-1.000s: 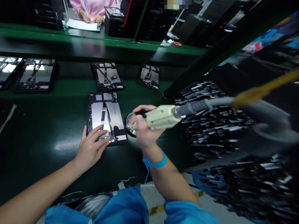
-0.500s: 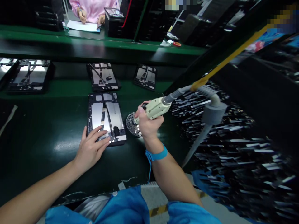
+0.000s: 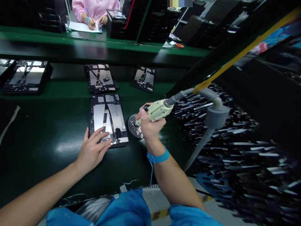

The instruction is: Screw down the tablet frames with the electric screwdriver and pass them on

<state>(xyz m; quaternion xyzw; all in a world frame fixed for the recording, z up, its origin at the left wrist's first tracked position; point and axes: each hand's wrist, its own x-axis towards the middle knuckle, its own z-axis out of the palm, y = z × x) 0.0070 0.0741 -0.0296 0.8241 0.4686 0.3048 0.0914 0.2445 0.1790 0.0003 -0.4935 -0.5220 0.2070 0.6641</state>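
Note:
An opened tablet (image 3: 119,114) lies face down on the green bench, its silver inner plates and a dark flex cable exposed. My left hand (image 3: 92,147) rests on its near end with the fingers spread. In my right hand (image 3: 150,125) is a cream electric screwdriver (image 3: 158,110), gripped round the body. The driver's nose points down into a round perforated metal screw tray (image 3: 133,128) just right of the tablet. Its bit is too small to make out. A blue strap (image 3: 160,156) circles my right wrist.
More opened tablets lie along the back: one at the left (image 3: 24,77), one in the middle (image 3: 101,78) and one farther right (image 3: 144,78). A grey cable weight (image 3: 216,116) hangs at the right beside racks of dark parts (image 3: 246,157). Opposite, a person in pink (image 3: 98,9) writes on paper.
The view has shifted slightly. My hands keep their places on the tablet and the screwdriver. Across the bench, the person's writing hand has moved right across the paper.

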